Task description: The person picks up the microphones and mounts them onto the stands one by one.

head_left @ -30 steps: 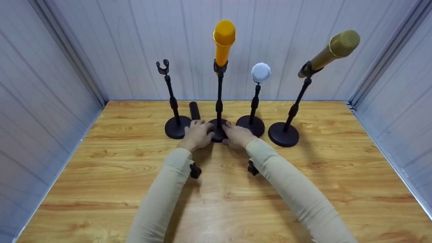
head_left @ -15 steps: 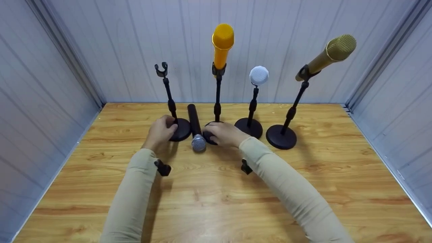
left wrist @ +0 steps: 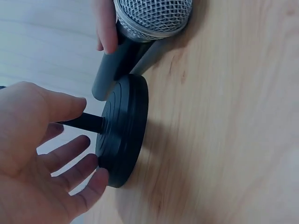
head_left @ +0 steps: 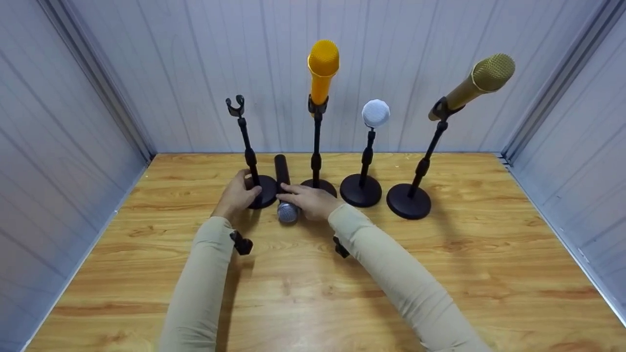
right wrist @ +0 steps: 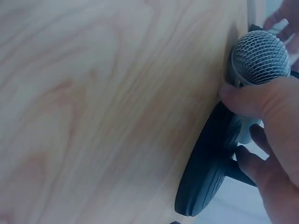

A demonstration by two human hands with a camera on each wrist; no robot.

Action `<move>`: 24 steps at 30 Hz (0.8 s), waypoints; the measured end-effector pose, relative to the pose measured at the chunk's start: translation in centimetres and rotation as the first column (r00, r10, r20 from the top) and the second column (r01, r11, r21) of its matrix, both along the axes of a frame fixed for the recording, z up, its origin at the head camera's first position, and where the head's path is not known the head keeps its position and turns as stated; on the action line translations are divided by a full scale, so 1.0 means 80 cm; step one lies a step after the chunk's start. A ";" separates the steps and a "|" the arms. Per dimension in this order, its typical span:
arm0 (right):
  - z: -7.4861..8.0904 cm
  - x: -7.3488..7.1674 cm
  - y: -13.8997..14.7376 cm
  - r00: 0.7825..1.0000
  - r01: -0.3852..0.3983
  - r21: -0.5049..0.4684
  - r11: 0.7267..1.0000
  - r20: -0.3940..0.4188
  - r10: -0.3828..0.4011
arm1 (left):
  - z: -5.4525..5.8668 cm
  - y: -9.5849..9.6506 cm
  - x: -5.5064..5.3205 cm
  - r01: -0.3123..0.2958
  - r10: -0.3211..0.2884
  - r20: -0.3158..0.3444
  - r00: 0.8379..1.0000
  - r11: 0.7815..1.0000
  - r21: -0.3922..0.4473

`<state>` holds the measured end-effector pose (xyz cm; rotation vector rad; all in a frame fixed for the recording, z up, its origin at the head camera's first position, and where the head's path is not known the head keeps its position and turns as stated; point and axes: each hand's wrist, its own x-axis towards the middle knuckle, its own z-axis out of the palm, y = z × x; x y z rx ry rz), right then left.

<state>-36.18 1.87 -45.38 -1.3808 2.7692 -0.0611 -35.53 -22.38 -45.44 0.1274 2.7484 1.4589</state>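
Note:
A black microphone (head_left: 281, 168) with a silver mesh head lies on the table between two stand bases. My right hand (head_left: 313, 200) reaches over it, straight fingers touching the handle; in the right wrist view the thumb is beside the mesh head (right wrist: 261, 57). At the leftmost stand (head_left: 250, 156), whose clip holds no microphone, my left hand (head_left: 236, 197) has its thumb and spread fingers on either side of the pole. In the left wrist view its fingertips touch the rim of the round black base (left wrist: 122, 135). Right of the lying microphone is the stand base (head_left: 326, 187) under the yellow microphone (head_left: 323, 66).
A white-headed microphone (head_left: 376, 113) and a gold microphone (head_left: 481, 83) sit on stands farther right. Pale panel walls (head_left: 195, 58) enclose the wooden table (head_left: 303, 293) at the back and both sides. Dark wrist cameras hang beneath both wrists.
My left hand has moved left from the lying microphone and middle stand to the leftmost stand. My right hand has left the middle stand's base and shifted left onto the microphone.

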 end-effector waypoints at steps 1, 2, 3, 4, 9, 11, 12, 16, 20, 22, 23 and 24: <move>-0.002 0.001 -0.001 1.000 -0.006 0.000 1.000 -0.028 0.006 | -0.001 0.000 -0.001 0.001 -0.001 -0.007 1.000 1.000 -0.013; -0.004 0.002 -0.003 0.998 -0.016 -0.010 1.000 -0.058 0.015 | -0.002 -0.001 -0.001 0.000 -0.001 -0.014 1.000 0.999 -0.038; -0.006 0.002 -0.004 0.996 -0.029 -0.024 0.999 -0.090 0.027 | -0.004 -0.001 -0.001 0.003 -0.004 -0.017 1.000 0.998 -0.068; -0.008 0.003 -0.005 0.992 -0.047 -0.047 0.998 -0.120 0.041 | -0.005 -0.001 -0.001 0.008 -0.011 -0.024 1.000 0.994 -0.109; -0.019 0.008 -0.010 0.948 -0.150 -0.083 0.985 -0.296 0.120 | -0.007 0.003 0.002 0.058 -0.046 0.041 0.998 0.932 -0.357; -0.022 0.010 -0.013 0.924 -0.180 -0.054 0.982 -0.352 0.150 | -0.005 0.006 0.003 0.083 -0.051 0.088 0.995 0.909 -0.408; -0.023 0.010 -0.014 0.916 -0.188 -0.036 0.981 -0.366 0.162 | -0.005 0.006 0.003 0.090 -0.051 0.103 0.993 0.906 -0.415; -0.023 0.012 -0.018 0.905 -0.223 -0.011 0.975 -0.375 0.203 | -0.004 0.006 0.004 0.090 -0.043 0.120 0.992 0.904 -0.418; -0.024 0.013 -0.011 0.890 -0.242 0.018 0.970 -0.393 0.229 | -0.004 0.005 0.005 0.099 -0.053 0.120 0.991 0.903 -0.418; -0.026 0.013 -0.006 0.874 -0.248 0.053 0.967 -0.420 0.246 | -0.002 0.005 0.006 0.110 -0.066 0.120 0.991 0.903 -0.416; -0.027 0.013 -0.003 0.863 -0.253 0.068 0.965 -0.435 0.257 | -0.001 0.004 0.006 0.116 -0.072 0.120 0.990 0.903 -0.414; -0.027 0.013 -0.001 0.851 -0.261 0.078 0.962 -0.451 0.268 | 0.000 0.004 0.007 0.121 -0.079 0.118 0.990 0.903 -0.413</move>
